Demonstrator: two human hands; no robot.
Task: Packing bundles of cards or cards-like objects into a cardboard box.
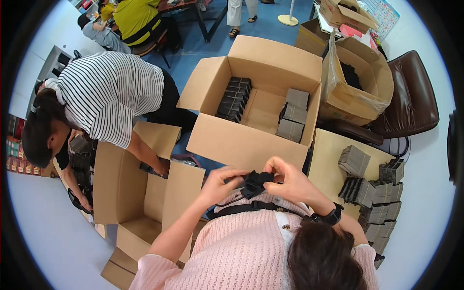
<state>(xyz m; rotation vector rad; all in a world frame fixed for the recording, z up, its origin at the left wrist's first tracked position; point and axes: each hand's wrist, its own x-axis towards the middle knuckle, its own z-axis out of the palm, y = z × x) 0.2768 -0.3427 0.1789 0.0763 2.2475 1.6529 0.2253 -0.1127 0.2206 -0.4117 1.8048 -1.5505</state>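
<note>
Open carton (251, 140) directly ahead of the person, on the floor; two rows of small packs inside, one row (234, 99) at its left, one stack (293, 116) at its right. Both hands meet just before the carton's near wall: left hand (218, 186) and right hand (288, 181) on a small device (255, 182) between them. Second open carton (140, 193) to the left, a co-worker (104, 92) bent over it. Bag-lined carton (357, 79) behind right, on a chair (411, 96). Tabletop (326, 164) at right carries stacked packs (377, 193).
</note>
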